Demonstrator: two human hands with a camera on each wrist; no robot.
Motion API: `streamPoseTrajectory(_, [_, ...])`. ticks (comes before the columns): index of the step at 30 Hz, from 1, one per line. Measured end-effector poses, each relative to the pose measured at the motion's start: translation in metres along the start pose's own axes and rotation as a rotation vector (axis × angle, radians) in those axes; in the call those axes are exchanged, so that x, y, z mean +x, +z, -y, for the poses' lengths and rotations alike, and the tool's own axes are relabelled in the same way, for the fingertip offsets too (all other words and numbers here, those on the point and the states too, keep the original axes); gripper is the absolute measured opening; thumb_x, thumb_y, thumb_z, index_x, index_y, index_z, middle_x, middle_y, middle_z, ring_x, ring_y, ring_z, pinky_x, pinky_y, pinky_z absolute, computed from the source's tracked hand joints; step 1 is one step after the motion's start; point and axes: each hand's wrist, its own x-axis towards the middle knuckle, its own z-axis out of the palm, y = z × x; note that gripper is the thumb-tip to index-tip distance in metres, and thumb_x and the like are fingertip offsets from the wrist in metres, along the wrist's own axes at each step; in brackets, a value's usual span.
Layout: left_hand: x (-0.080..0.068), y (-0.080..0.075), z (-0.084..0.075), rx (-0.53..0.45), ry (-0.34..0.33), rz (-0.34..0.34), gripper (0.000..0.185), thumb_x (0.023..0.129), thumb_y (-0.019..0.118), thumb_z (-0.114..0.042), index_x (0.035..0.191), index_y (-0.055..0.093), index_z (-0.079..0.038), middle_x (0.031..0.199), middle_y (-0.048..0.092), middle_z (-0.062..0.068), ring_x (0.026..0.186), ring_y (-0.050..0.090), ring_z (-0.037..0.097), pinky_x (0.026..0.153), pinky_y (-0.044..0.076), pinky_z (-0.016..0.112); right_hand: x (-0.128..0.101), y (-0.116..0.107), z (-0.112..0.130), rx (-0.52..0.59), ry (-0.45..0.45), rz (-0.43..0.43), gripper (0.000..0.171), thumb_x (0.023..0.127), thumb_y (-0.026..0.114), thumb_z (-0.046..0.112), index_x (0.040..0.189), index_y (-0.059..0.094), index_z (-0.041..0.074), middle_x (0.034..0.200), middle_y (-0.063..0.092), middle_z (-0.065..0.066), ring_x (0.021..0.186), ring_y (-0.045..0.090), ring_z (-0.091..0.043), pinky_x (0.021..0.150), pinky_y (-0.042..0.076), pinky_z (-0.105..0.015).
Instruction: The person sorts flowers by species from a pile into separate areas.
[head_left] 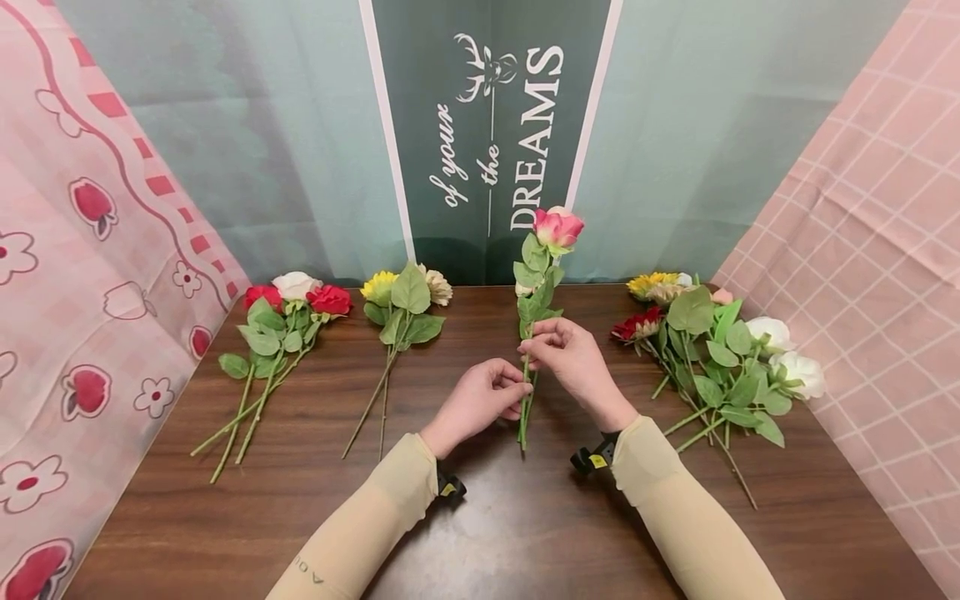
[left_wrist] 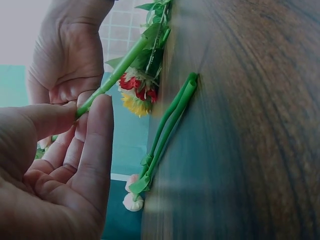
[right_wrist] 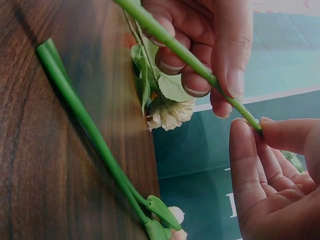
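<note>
A pink rose [head_left: 558, 229] with green leaves stands nearly upright over the middle of the table, its bloom toward the backdrop. My left hand [head_left: 483, 398] pinches the lower part of its green stem [right_wrist: 175, 47] between thumb and fingers. Higher up, just under the leaves, my right hand [head_left: 573, 362] pinches the same stem with thumb and fingertips. Beneath both hands, two smooth green stems [left_wrist: 172, 115] lie close together on the table, with small pale blooms [left_wrist: 132, 201] at their far end. In the head view these are partly hidden behind the rose.
Red and white roses [head_left: 296, 287] lie at the table's left. Nearer the middle are a yellow flower [head_left: 380, 287] and a beige flower [head_left: 437, 286]. A larger pile with white blooms [head_left: 798, 375] lies right. Fabric backdrops [head_left: 300, 142] stand around the wooden table [head_left: 247, 533].
</note>
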Motion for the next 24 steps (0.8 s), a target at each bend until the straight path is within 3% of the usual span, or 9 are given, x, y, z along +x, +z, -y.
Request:
streamPoseTrajectory(8, [0.001, -0.011, -0.001, 0.033, 0.008, -0.007, 0.012, 0.098, 0.068, -0.008, 0.104, 0.064, 0.002, 0.09, 0.071, 0.017, 0.066, 0.069, 0.019, 0.066, 0.063, 0.039, 0.004, 0.003, -0.007, -0.057, -0.043, 0.042, 0.034, 0.098, 0.071, 0.018, 0.122, 0.061, -0.003, 0.1, 0.073, -0.018, 0.083, 0.072, -0.025, 0.077, 0.061, -0.037])
streamPoseTrajectory(12, [-0.004, -0.029, -0.002, 0.059, -0.005, -0.043, 0.012, 0.099, 0.068, -0.009, 0.104, 0.064, 0.001, 0.096, 0.071, 0.024, 0.069, 0.07, 0.02, 0.068, 0.063, 0.039, 0.002, 0.004, -0.008, -0.084, -0.076, 0.077, 0.028, 0.102, 0.065, 0.018, 0.122, 0.064, -0.002, 0.104, 0.072, -0.019, 0.095, 0.071, -0.038, 0.083, 0.061, -0.045])
streamPoseTrajectory(16, [-0.016, -0.061, -0.003, 0.128, -0.019, -0.089, 0.011, 0.098, 0.068, -0.008, 0.104, 0.065, 0.001, 0.099, 0.07, 0.026, 0.071, 0.071, 0.023, 0.069, 0.063, 0.038, -0.002, 0.007, -0.006, -0.163, -0.101, 0.089, 0.026, 0.102, 0.065, 0.026, 0.119, 0.068, 0.006, 0.107, 0.072, -0.016, 0.099, 0.068, -0.043, 0.085, 0.058, -0.052])
streamPoseTrajectory(20, [-0.038, -0.105, -0.001, 0.226, -0.05, -0.163, 0.011, 0.098, 0.068, -0.007, 0.105, 0.065, 0.002, 0.095, 0.069, 0.022, 0.072, 0.07, 0.024, 0.069, 0.062, 0.037, -0.006, 0.01, -0.002, -0.303, -0.125, 0.094, 0.026, 0.1, 0.068, 0.037, 0.117, 0.07, 0.017, 0.108, 0.071, -0.006, 0.094, 0.065, -0.03, 0.081, 0.056, -0.044])
streamPoseTrajectory(24, [-0.063, -0.146, 0.005, 0.292, -0.095, -0.231, 0.014, 0.099, 0.066, -0.006, 0.107, 0.063, 0.005, 0.095, 0.069, 0.021, 0.073, 0.07, 0.023, 0.069, 0.062, 0.036, -0.01, 0.014, 0.003, -0.375, -0.147, 0.111, 0.026, 0.1, 0.067, 0.039, 0.117, 0.07, 0.019, 0.109, 0.07, 0.003, 0.095, 0.062, -0.02, 0.083, 0.053, -0.041])
